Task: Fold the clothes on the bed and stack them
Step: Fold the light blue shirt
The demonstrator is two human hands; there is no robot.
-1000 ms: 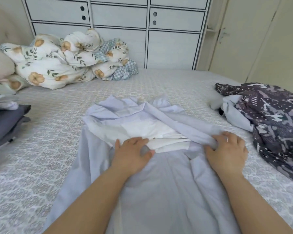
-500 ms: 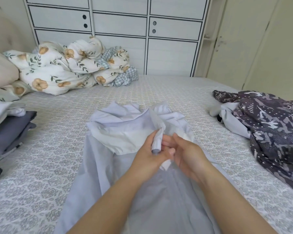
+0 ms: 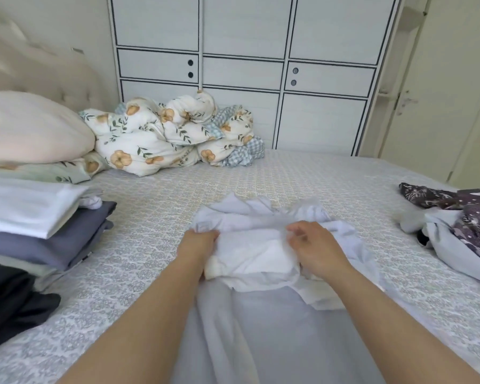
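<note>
Both hands are down on the pale lilac garment (image 3: 275,336), which lies spread in the middle of the bed (image 3: 155,245). The left hand (image 3: 198,243) curls its fingers over the garment's bunched left edge, gripping it. The right hand (image 3: 315,246) rests on the folded white lining, fingers bent and blurred, so I cannot tell whether they pinch cloth. No boxes or baskets show, but at the left edge sits a stack of folded clothes (image 3: 34,231), white on grey on dark. Far right, a dark patterned heap (image 3: 466,220) lies unfolded. At the head of the bed are a floral duvet (image 3: 161,134) and a cream pillow (image 3: 31,128). Behind stands a white wardrobe (image 3: 244,65) with black-lined panels.
</note>
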